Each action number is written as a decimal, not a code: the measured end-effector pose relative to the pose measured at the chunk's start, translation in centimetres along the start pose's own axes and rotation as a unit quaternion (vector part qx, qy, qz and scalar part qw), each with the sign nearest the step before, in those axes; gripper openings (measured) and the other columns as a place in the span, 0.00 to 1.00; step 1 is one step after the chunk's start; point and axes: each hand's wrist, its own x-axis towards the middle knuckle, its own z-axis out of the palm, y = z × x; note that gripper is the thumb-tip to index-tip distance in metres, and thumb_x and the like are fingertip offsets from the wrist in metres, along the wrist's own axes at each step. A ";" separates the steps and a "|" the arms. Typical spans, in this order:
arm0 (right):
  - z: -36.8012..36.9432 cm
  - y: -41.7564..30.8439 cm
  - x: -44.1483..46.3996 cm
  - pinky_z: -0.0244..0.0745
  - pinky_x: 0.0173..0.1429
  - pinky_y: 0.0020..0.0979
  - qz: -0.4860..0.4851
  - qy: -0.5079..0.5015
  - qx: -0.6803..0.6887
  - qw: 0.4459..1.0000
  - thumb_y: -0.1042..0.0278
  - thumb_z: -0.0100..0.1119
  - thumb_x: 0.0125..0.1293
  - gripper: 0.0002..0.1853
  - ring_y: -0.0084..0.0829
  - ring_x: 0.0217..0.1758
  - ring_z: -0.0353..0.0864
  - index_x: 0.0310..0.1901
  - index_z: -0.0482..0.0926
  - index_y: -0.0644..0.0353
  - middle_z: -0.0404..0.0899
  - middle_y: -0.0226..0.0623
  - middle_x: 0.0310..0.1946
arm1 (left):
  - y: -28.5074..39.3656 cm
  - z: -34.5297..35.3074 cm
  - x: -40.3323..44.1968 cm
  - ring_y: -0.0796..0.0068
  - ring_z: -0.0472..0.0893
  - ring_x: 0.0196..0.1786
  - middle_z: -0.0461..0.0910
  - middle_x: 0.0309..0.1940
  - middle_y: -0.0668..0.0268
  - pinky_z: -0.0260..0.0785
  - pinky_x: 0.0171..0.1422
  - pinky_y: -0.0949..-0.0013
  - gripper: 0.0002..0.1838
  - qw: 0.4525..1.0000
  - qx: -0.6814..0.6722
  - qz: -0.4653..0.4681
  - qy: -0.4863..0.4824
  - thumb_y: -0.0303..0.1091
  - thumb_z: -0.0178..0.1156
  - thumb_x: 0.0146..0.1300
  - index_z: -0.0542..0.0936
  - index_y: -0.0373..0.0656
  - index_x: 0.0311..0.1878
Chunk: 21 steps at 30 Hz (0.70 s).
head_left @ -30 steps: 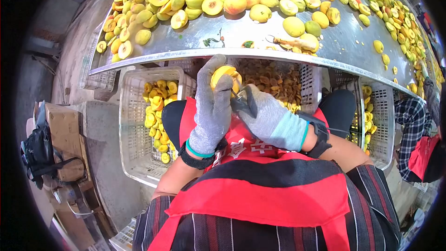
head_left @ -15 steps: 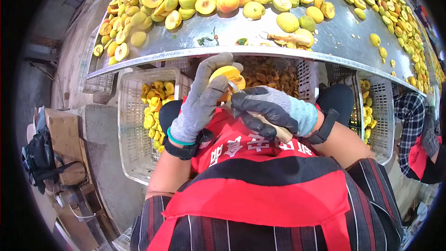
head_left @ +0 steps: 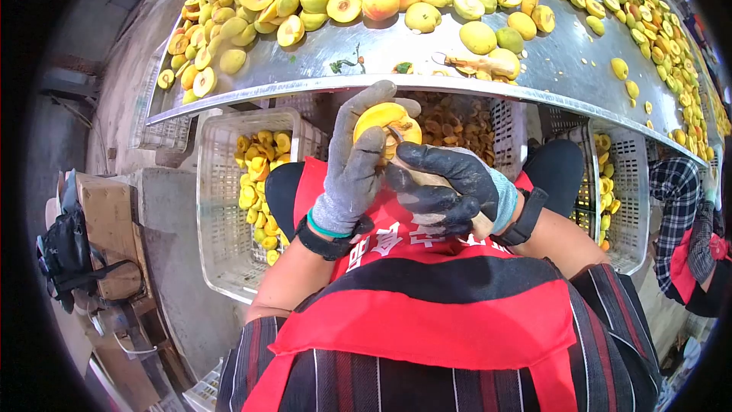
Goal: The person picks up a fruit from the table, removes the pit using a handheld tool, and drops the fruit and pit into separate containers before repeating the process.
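My left hand (head_left: 352, 164), in a grey glove, grips a yellow peach half (head_left: 374, 116) with its cut face turned up towards me. In my right hand (head_left: 450, 183), gloved in grey and black, is a pitting knife with a pale wooden handle (head_left: 482, 226). Its metal tip meets the brownish middle of the cut face. Both hands are over my red apron, just in front of the metal table (head_left: 305, 69). On that table lie many halved peaches (head_left: 343, 6), and a second wooden-handled tool (head_left: 476, 65) rests near the front edge.
Below the table, a white crate (head_left: 217, 191) at left holds yellow peach pieces. Brownish pieces (head_left: 457, 118) fill a container in the middle, and another crate (head_left: 629, 183) stands at right. A person in a checked sleeve (head_left: 675, 191) is at far right. Cardboard boxes (head_left: 107, 221) stand at left.
The peach half has turned so its cut face shows more fully. My right hand has rolled around the knife at the fruit. The view has shifted slightly.
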 end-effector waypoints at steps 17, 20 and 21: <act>-0.7 0.5 -0.4 0.57 0.13 0.20 -0.118 0.111 -0.168 0.972 0.50 0.44 0.69 0.19 0.19 0.11 0.63 0.34 0.72 0.59 0.66 0.27 0.14 | -2.7 -0.5 1.0 0.71 0.76 0.48 0.74 0.50 0.52 0.72 0.51 0.70 0.26 0.998 -0.027 -0.059 -0.010 0.47 0.43 0.69 0.62 0.37 0.62; -1.3 0.3 -0.4 0.55 0.12 0.19 -0.079 0.042 -0.030 0.996 0.52 0.42 0.70 0.18 0.17 0.09 0.59 0.33 0.71 0.59 0.62 0.25 0.13 | -2.7 -0.4 1.1 0.71 0.76 0.48 0.74 0.50 0.53 0.72 0.52 0.71 0.26 0.997 -0.049 -0.056 -0.030 0.46 0.43 0.69 0.62 0.37 0.62; -1.5 0.2 -0.4 0.54 0.12 0.19 -0.073 0.015 0.002 0.997 0.52 0.41 0.70 0.18 0.17 0.09 0.58 0.34 0.71 0.58 0.61 0.25 0.13 | -2.7 -0.3 1.2 0.71 0.76 0.48 0.74 0.50 0.53 0.72 0.52 0.70 0.26 0.995 -0.067 -0.064 -0.020 0.47 0.42 0.70 0.62 0.37 0.62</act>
